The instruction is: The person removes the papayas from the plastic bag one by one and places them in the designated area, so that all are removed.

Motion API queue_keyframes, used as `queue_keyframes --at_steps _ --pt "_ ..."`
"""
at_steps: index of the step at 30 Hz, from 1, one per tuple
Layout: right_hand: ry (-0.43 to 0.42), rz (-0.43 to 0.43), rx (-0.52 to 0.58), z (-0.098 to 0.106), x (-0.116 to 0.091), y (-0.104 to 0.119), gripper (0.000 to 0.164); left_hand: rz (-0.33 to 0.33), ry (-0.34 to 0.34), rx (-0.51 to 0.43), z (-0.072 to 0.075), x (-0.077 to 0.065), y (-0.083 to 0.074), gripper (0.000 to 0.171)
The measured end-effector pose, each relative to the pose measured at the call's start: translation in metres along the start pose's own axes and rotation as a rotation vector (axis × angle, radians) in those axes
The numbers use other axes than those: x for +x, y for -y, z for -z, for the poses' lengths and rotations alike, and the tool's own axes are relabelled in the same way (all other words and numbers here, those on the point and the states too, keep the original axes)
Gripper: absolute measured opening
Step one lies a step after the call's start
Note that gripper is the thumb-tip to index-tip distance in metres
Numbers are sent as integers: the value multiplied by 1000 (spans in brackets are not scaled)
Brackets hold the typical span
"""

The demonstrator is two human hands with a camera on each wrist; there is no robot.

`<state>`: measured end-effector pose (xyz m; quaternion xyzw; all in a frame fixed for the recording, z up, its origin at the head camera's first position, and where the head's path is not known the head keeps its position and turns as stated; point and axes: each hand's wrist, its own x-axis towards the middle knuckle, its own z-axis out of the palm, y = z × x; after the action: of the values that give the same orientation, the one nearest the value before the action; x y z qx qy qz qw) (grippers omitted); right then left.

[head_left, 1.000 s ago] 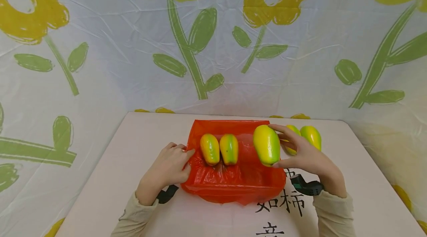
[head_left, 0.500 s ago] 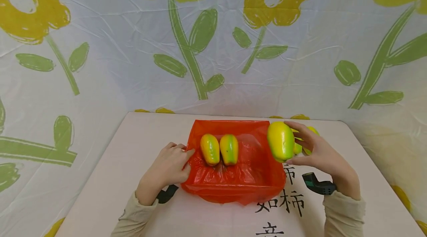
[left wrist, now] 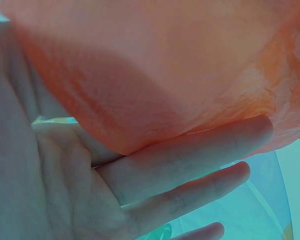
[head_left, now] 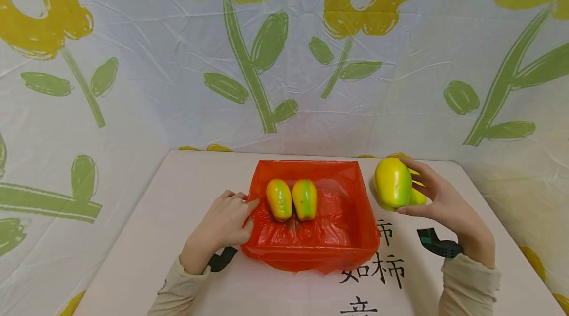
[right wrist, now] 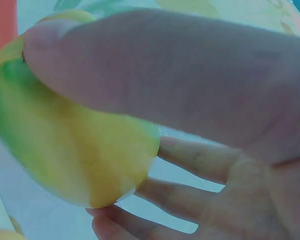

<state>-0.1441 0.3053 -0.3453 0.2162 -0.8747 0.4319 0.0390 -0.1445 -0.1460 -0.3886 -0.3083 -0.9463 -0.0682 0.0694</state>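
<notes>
In the head view a red plastic bag (head_left: 342, 217) stands open on the table like a box. Two yellow-green papayas (head_left: 279, 200) lie side by side in its left half. My left hand (head_left: 224, 222) holds the bag's left edge; in the left wrist view the red film hangs against the extended fingers (left wrist: 190, 160). My right hand (head_left: 449, 205) grips another papaya (head_left: 392, 183) to the right of the bag, thumb at its near end and fingertips at the far side. The right wrist view shows this held papaya (right wrist: 90, 150) with green and orange streaks.
More yellow-green fruit (head_left: 418, 196) shows behind the right hand, partly hidden by it. The pale table (head_left: 178, 207) has black printed characters (head_left: 388, 269) near the bag's front right corner. A floral cloth (head_left: 191, 59) hangs behind the table.
My right hand has moved right with the papaya, from over the bag's right side to beside it. The left hand, the bag and the two papayas inside stay in place.
</notes>
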Motion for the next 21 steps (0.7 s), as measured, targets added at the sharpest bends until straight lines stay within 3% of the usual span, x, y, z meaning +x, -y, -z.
queue_keyframes --at_steps 7,14,21 --pt "-34 -47 -32 8 -5 -11 103 -1 -8 1 -1 0 0 40" --pt "-51 -161 -47 19 -13 -20 102 -7 -13 7 -1 0 1 40" --pt "-84 -187 -47 26 -19 -31 102 -10 -19 12 -1 0 0 40"
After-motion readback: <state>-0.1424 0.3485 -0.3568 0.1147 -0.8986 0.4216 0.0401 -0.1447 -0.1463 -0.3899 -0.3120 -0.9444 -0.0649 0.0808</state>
